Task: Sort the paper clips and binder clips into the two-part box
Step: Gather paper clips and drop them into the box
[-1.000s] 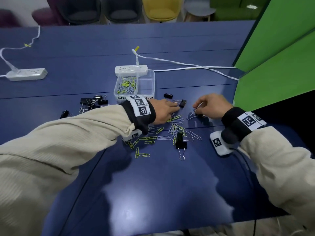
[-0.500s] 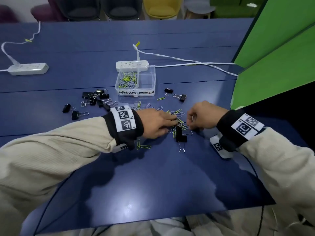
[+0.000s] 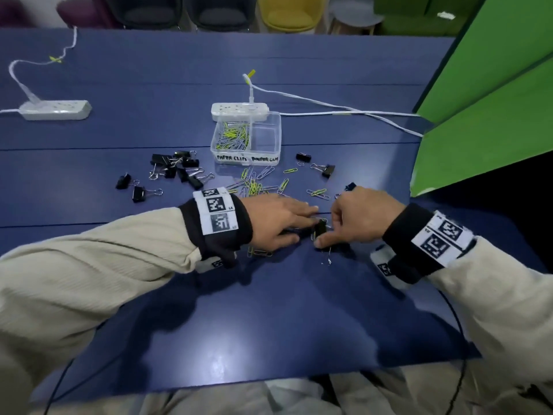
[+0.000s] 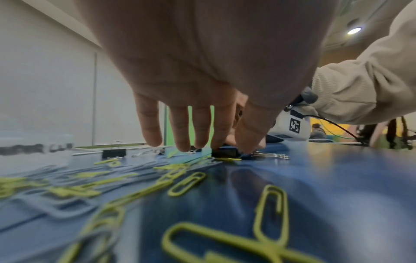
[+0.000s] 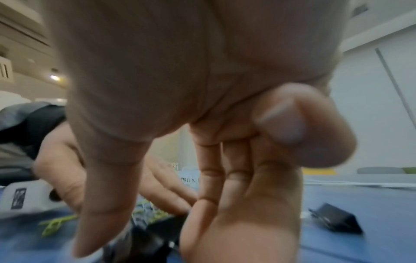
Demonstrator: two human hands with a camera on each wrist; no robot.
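Observation:
A clear two-part box [image 3: 276, 136] stands mid-table, with paper clips [image 3: 233, 134] in its left part. Loose green and silver paper clips [image 3: 254, 187] lie in front of it and run under my hands. My left hand [image 3: 299, 223] lies flat with straight fingers [image 4: 180, 135], its index tip touching a black binder clip [image 3: 319, 229]. My right hand [image 3: 329, 227] pinches that binder clip [image 4: 225, 153] between thumb and curled fingers. In the right wrist view, the right hand [image 5: 157, 245] shows a dark blurred shape between thumb and fingers. Several binder clips [image 3: 176, 169] lie at the left.
Two more binder clips [image 3: 327, 170] [image 3: 303, 157] lie right of the box, another [image 5: 335, 222] beside my right hand. A white power strip [image 3: 239, 110] touches the box's back; its cable [image 3: 344, 110] runs right. A second strip [image 3: 55, 109] sits far left. A green panel [image 3: 478, 130] borders the right.
Both hands drew back from the pile's far side toward me and met at the black binder clip. My right hand now pinches it; my left fingers have flattened beside it.

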